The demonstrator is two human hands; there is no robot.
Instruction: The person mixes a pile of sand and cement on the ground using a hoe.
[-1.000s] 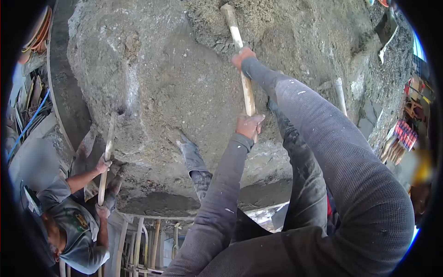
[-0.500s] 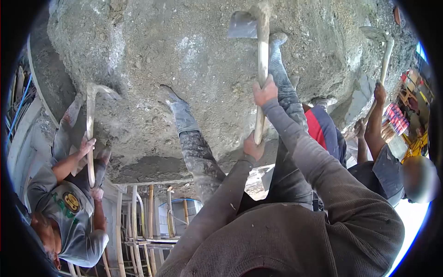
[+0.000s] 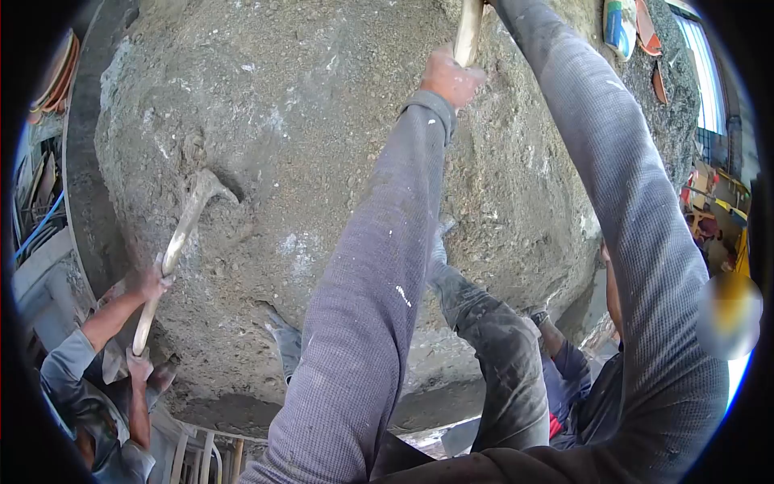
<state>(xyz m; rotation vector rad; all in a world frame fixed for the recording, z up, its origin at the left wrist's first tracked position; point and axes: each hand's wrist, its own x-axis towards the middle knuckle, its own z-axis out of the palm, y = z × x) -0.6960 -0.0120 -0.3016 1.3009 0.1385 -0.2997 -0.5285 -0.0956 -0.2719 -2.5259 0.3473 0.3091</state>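
My left hand [image 3: 453,78] is closed round the lower end of a pale wooden handle [image 3: 469,34], which runs up out of the top of the view. My right sleeve [image 3: 556,60] reaches to the top edge, and the hand beyond it is outside the picture. The handle's far end is out of view too. Beneath my arms spreads a broad heap of grey, gritty mix [image 3: 347,121]. My legs in dusty trousers [image 3: 504,363] stand at its near side.
At the left a co-worker grips a hoe [image 3: 184,222] with both hands, its head on the heap. Another person [image 3: 592,395] is partly hidden behind my right arm. A bag [image 3: 620,28] lies at the upper right. Wooden poles [image 3: 208,458] stand at the lower left.
My arms have stretched far forward from the lower, nearer position, taking the handle up and mostly out of view. The left co-worker's hoe has shifted and tilted; the right-hand hoe is no longer visible.
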